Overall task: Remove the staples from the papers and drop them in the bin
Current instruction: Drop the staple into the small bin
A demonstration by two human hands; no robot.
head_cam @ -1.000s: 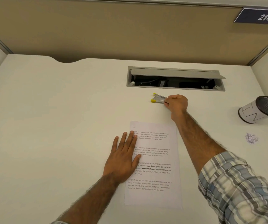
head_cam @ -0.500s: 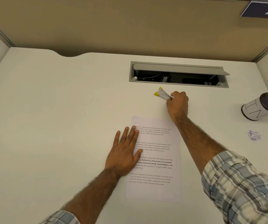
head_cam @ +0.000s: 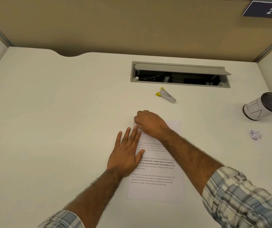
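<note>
Paper pinned under flat, straight-fingered left hand; right hand curled over top corner, cannot tell whether pinching.

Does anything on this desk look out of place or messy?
A small heap of tangled silvery bits lies loose on the white desk, beside the paper-wrapped mesh bin rather than inside it.

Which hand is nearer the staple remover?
Right. The right hand is just short of the staple remover, at the paper's top corner; the left hand lies flat farther back.
</note>
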